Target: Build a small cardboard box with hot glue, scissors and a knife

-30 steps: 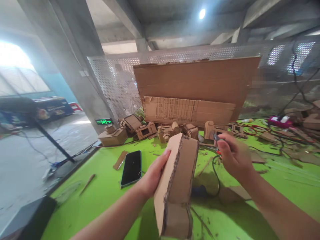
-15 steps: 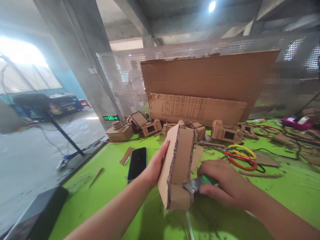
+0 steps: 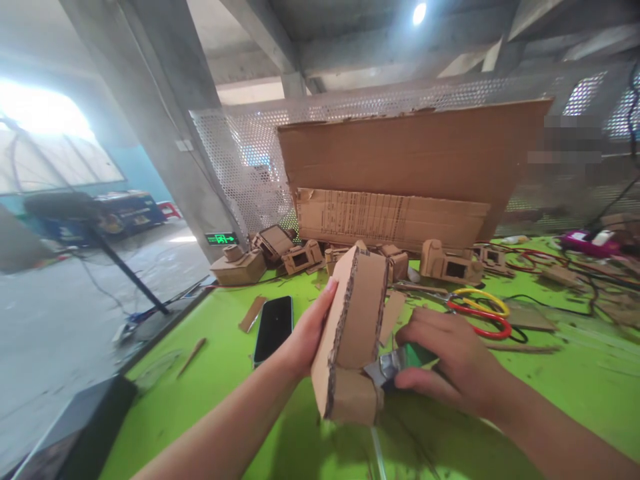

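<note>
My left hand (image 3: 311, 333) grips a cardboard box shape (image 3: 358, 317) by its left side and holds it tilted over the green table (image 3: 200, 413). Dark, ragged corrugated edges run along the box, and its lower end has a stepped corner. Closed around a utility knife (image 3: 391, 365) with a green handle and silver front is my right hand (image 3: 453, 357). The knife's tip meets the box near that stepped corner; how deep the blade goes is hidden. Left of the box, a smartphone (image 3: 274, 328) lies dark-screened beside a small cardboard strip (image 3: 253, 314).
Several cardboard camera models (image 3: 453, 265) line the table's back, before a large cardboard sheet (image 3: 415, 153). Scissors with red handles (image 3: 480, 319) lie right of my right hand, under a yellow loop (image 3: 483, 300). A purple tool (image 3: 590, 243) and cables sit far right.
The box has shifted slightly left and down in view. My right hand has turned a little, with the knife still against the box's lower right edge.
</note>
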A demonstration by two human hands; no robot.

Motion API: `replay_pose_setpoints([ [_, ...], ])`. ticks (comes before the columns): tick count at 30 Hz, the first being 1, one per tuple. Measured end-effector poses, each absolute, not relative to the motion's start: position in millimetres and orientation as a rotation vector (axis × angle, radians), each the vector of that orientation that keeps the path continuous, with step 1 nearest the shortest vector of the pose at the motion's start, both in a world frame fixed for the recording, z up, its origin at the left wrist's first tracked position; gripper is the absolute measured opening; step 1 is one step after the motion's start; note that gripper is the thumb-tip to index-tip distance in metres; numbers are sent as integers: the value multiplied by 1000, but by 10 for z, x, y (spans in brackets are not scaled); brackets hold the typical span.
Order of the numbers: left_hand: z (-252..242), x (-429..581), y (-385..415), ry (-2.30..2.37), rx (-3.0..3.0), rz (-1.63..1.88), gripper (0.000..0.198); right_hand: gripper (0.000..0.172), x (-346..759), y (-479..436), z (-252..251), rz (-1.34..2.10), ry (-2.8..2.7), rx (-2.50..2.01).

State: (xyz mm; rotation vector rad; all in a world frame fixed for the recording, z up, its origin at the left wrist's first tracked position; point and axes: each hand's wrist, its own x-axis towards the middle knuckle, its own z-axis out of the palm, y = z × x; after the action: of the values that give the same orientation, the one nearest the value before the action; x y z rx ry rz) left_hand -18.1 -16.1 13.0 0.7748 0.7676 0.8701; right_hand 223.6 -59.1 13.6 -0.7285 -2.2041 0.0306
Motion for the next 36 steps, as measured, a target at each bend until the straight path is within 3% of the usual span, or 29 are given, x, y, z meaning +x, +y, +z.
replay_pose_setpoints([
  [9,98,-199,-69,713,736,907,53,36,2251,-529,96,-149,-2170,-738],
  [18,22,-39,-236,781,961,788,65,28,2549,-361,114,-142,-1871,-984],
  [29,51,-101,-95,739,713,911,59,35,2311,-490,36,225,-2271,-780],
  [36,72,-67,-130,720,703,831,60,31,2344,-457,57,-43,-2145,-842],
])
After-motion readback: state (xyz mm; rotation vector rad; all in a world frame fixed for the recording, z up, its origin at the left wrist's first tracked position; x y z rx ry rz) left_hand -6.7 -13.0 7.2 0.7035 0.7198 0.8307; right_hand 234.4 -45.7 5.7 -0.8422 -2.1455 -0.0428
